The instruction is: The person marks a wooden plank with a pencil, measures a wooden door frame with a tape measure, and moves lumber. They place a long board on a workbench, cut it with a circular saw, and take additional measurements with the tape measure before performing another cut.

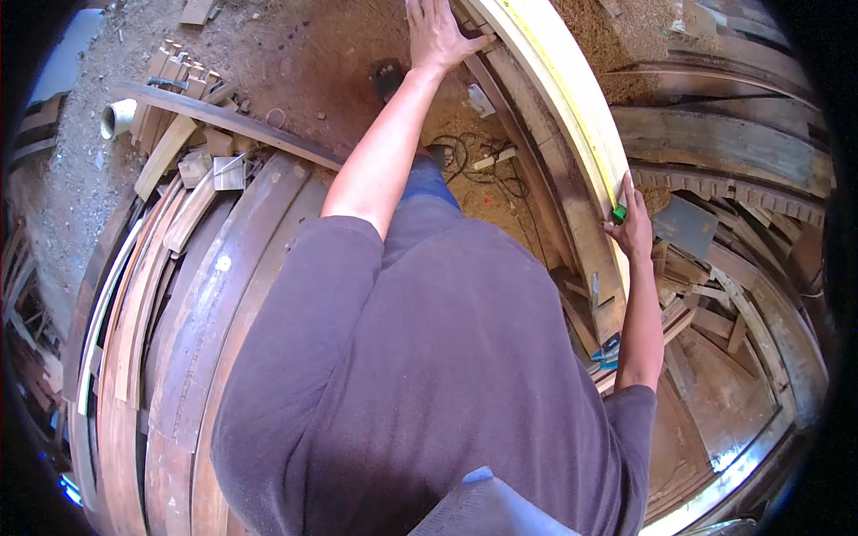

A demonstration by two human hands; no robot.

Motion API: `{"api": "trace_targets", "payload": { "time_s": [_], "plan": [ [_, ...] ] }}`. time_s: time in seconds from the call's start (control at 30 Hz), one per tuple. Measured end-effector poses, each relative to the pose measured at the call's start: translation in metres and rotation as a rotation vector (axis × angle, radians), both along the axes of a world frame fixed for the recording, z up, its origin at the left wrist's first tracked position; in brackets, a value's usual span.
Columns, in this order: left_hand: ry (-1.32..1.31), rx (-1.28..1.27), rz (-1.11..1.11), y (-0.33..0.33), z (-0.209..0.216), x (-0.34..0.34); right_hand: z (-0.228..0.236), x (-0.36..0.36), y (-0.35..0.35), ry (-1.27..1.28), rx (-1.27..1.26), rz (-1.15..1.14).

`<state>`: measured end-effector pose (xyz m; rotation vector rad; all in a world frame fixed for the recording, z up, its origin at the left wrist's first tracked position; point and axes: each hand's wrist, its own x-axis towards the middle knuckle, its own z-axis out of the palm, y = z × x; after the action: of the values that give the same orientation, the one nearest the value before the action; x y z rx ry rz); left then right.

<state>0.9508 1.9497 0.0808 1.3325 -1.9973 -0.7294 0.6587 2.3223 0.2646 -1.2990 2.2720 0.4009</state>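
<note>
A pale, freshly cut wooden board [585, 107] runs from the top of the view down the right side, bent by the lens. Along its face lies the yellow blade of a tape measure [618, 214], whose small green case is at the board's lower part. My right hand [635, 228] holds that case against the board, fingers stretched up beside it. Up at the top, my left hand [435, 37] is open, thumb pointing right toward the darker timbers [518, 98] beside the board. Its fingertips are cut off by the frame's edge.
Stacked planks [188, 339] fill the left, with a loose bar [232, 121] across their far end. A white pipe [117, 118] lies near small offcuts. A black cable [460, 156] coils on the sawdust-strewn floor. More timbers [715, 143] and scraps are piled right. A blue tool [607, 351] sits below the board.
</note>
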Motion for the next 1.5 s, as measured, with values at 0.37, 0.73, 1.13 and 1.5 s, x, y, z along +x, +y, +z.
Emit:
{"api": "trace_targets", "payload": {
  "time_s": [0.37,0.73,1.13,1.5],
  "plan": [
    [0.058,0.003,-0.002,0.001,-0.002,0.001,0.000,0.001,-0.002,0.013,0.035,-0.011],
    [0.076,-0.039,-0.028,-0.002,-0.008,0.003,-0.009,0.008,0.004,0.003,-0.046,0.059],
    [0.192,-0.115,-0.047,0.000,-0.015,0.001,-0.006,0.008,0.003,0.013,-0.040,0.064],
    [0.193,-0.160,-0.014,-0.013,-0.019,0.004,-0.005,0.008,0.001,0.009,-0.022,0.049]
  ]
}}
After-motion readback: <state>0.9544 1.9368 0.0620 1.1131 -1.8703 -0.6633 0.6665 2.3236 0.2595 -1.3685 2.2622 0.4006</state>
